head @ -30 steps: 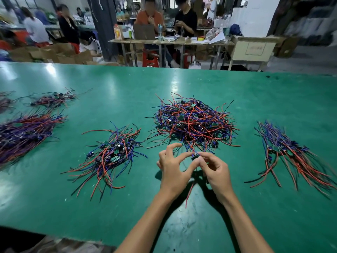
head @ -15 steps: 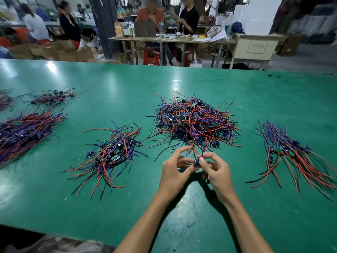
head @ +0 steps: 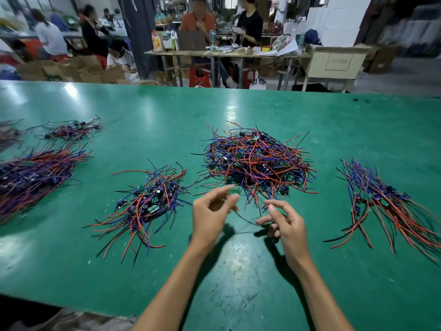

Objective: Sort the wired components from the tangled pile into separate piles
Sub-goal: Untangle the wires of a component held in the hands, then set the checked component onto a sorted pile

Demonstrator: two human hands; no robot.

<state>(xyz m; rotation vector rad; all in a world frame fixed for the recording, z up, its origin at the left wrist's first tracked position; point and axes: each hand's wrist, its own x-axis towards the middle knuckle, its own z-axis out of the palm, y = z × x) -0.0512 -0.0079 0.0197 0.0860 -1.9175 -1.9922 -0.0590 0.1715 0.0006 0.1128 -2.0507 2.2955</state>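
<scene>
from the head view, my left hand (head: 212, 211) pinches a small green board (head: 234, 191) just beside the tangled pile (head: 256, 161); my right hand (head: 284, 223) grip pinches its dark wire (head: 243, 218). next, i judge, it needs pulling free and laying on the left pile (head: 148, 201).

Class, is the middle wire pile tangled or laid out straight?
Tangled: the middle pile has red, blue and black wires looping across each other in every direction.

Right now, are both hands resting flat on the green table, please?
No, both hands, left and right, are raised with curled fingers near the tangled pile.
</scene>
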